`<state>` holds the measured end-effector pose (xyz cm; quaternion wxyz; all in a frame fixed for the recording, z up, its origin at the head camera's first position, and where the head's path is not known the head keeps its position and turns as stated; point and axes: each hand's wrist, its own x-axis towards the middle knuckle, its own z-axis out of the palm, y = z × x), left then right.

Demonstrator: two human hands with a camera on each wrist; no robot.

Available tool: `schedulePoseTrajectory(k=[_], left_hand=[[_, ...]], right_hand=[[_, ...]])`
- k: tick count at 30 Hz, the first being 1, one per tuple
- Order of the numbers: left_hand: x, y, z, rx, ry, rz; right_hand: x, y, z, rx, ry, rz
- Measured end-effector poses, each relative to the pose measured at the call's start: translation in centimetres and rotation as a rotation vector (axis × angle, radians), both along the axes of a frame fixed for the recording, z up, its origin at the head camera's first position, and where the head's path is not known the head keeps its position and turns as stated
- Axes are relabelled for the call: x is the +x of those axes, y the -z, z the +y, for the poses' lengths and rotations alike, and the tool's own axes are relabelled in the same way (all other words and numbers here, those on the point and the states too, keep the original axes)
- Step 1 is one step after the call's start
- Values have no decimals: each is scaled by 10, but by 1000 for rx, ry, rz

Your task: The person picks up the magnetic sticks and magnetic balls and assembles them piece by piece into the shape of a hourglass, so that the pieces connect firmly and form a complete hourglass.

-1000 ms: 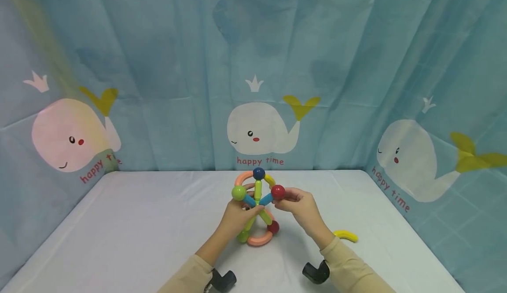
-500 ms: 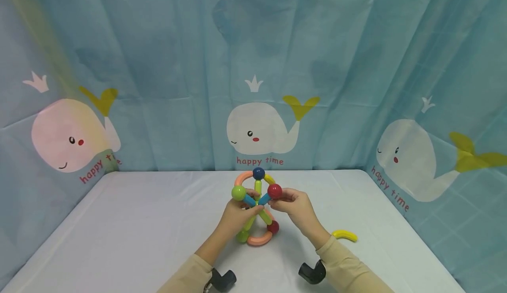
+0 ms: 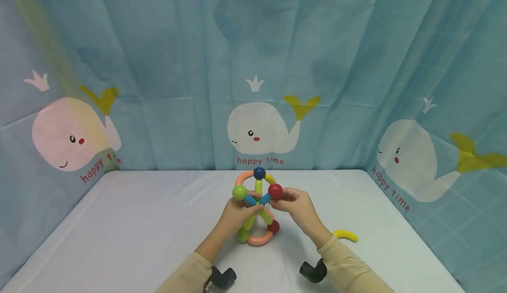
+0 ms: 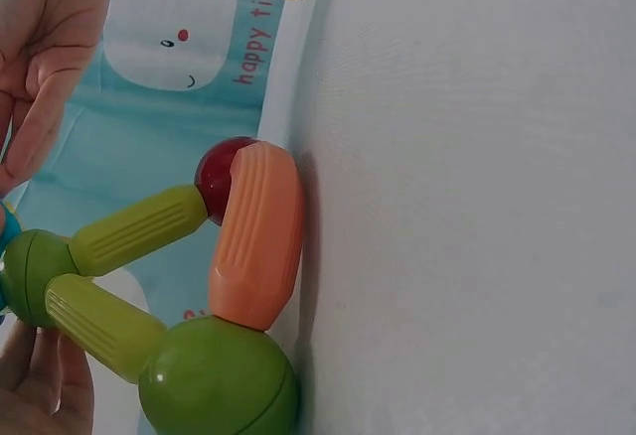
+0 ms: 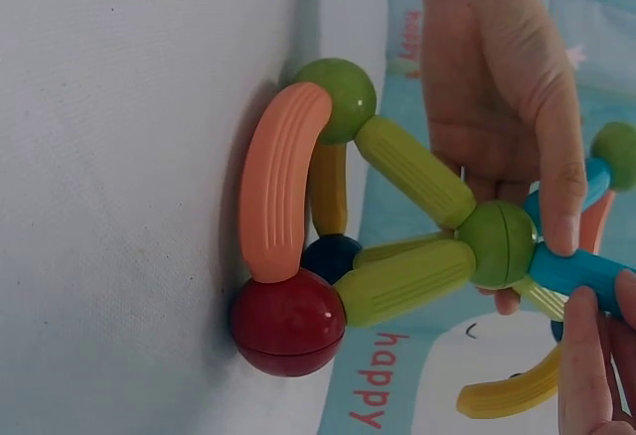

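Observation:
A magnetic ball-and-stick model stands on the white table, its lower ring down, built round a central green ball (image 5: 497, 243). My left hand (image 3: 233, 218) grips it about the middle, the thumb lying by the central ball and blue sticks. With its fingertips my right hand (image 3: 299, 207) pinches a blue stick (image 5: 576, 271) just behind the upper red ball (image 3: 275, 191). A light green ball (image 3: 239, 192) and a dark blue ball (image 3: 259, 173) sit on the upper part. Below are a salmon curved stick (image 4: 256, 236) and a lower red ball (image 5: 288, 323).
One loose yellow curved stick (image 3: 346, 236) lies on the table (image 3: 158, 222) beside the right forearm. Black angled pieces (image 3: 223, 279) sit at both wrists. Behind the table hangs a blue curtain (image 3: 178, 86) printed with whales.
My right hand has shifted slightly left, bringing the upper red ball inward toward the middle of the model. The left hand keeps its grip in nearly the same place.

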<state>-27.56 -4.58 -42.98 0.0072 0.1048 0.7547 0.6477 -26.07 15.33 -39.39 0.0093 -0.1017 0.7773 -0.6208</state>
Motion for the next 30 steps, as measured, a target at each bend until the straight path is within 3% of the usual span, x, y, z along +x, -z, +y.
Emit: schedulePoseTrajectory(k=[11,24,27,30], left_hand=[[1,1,1,-13,-6,16],[0,1,-1,10,2,9],[-1,2,0,3,-1,6],[-2,2,0,1,-6,4]], right_hand=[[0,0,2,-9,-34,-7],[-2,0,-4,-2,-5,-9],[-5,1,2,-20,25,-8],[-15,1,9,-56,121,1]])
